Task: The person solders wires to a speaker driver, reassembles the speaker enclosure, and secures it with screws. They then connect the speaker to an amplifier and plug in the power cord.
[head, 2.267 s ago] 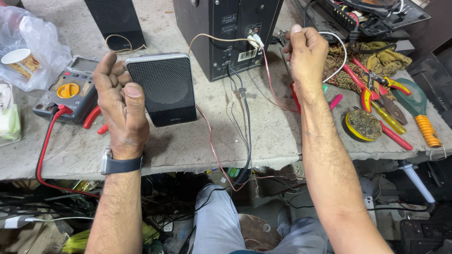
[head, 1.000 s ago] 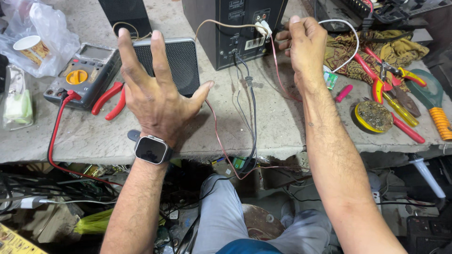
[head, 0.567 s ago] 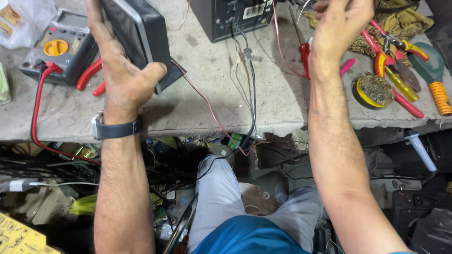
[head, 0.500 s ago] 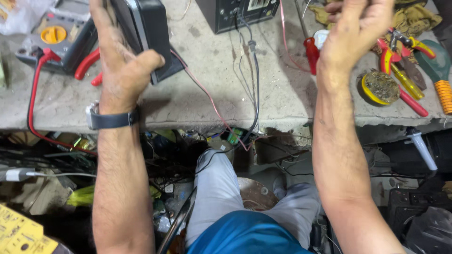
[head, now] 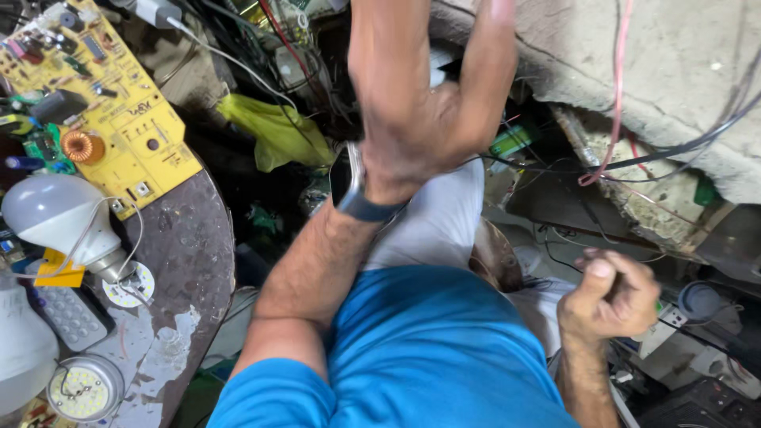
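A yellow circuit board (head: 103,111) and a white bulb (head: 55,222) lie at far left. The left hand (head: 424,103) is raised, blurred, fingers spread, holding nothing. Right of it a red wire (head: 614,103) hangs off the counter (head: 682,87). The right hand (head: 610,297) is clenched, low, apart.

Open room above lap between raised left hand (head: 420,119) and fisted right hand (head: 610,297); hanging wires (head: 626,158) under bench edge (head: 634,71) obstruct beyond.
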`<state>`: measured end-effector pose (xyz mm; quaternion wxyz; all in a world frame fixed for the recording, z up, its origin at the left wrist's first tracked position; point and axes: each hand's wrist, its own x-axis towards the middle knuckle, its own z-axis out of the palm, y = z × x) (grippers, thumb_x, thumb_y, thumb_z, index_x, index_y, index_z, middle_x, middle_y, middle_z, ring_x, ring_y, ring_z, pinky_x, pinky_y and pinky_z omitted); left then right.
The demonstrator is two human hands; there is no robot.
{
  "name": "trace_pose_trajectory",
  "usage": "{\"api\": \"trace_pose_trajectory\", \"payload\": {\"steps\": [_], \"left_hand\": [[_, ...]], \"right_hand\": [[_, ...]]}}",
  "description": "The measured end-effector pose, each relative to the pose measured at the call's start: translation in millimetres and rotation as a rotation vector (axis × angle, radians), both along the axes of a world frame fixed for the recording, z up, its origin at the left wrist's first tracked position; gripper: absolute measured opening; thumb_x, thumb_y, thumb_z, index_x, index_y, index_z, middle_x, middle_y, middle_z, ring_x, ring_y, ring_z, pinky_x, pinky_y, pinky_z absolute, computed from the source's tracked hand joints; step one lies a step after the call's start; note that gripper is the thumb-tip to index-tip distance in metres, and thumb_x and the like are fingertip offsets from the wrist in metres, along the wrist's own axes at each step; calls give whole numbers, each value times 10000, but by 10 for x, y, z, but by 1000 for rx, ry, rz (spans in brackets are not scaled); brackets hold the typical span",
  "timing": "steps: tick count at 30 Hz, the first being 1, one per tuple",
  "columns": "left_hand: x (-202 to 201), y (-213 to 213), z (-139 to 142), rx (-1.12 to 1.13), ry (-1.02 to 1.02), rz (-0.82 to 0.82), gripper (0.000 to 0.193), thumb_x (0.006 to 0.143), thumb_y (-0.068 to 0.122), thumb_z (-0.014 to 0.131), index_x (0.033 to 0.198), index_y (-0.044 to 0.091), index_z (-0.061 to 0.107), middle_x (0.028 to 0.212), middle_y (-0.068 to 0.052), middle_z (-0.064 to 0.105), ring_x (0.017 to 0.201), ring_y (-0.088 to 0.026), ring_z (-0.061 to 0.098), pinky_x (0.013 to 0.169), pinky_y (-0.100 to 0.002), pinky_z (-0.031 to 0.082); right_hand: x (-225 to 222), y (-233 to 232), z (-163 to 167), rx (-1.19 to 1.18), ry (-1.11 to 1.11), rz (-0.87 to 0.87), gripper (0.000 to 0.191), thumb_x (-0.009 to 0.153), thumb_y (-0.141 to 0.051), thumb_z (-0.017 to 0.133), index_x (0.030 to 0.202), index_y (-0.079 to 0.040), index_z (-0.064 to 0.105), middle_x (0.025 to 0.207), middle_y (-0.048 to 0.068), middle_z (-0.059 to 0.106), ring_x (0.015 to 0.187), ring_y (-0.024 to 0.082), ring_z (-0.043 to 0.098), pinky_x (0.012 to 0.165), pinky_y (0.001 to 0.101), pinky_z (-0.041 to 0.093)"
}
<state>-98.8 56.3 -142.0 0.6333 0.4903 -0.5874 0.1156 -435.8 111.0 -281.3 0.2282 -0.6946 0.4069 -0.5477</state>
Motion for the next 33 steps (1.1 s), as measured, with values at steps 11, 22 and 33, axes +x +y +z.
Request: {"api": "trace_pose_trajectory", "payload": {"steps": [11, 22, 33], "left_hand": [[1276, 948, -1871, 297, 767, 392, 207, 1078, 241, 631, 1104, 35, 625, 934, -26, 642, 740, -125, 616, 635, -279, 530], [2229, 1096, -2048, 447, 698, 881, 405, 1050, 367, 577, 1280, 36, 616, 1059, -105, 661, 891, -206, 636, 764, -335, 501], [2569, 861, -1877, 599, 783, 952, 700, 1048, 584, 601, 1353, -45, 622, 1104, -165, 578, 953, -330, 554, 832, -449, 466]], "right_hand": [[-799, 569, -1059, 564, 82, -191, 170, 1149, -110, 639, 1129, 53, 596, 939, 107, 665, 770, 125, 616, 737, 255, 529], [-849, 608, -1357, 718, -204, -246, 175, 1204, -118, 624, 1162, 33, 544, 876, 133, 655, 660, 129, 591, 648, 272, 557], [-795, 596, -1189, 763, -219, -374, 161, 1134, -151, 638, 1093, -6, 581, 868, 103, 684, 651, 133, 618, 591, 253, 490]]}}
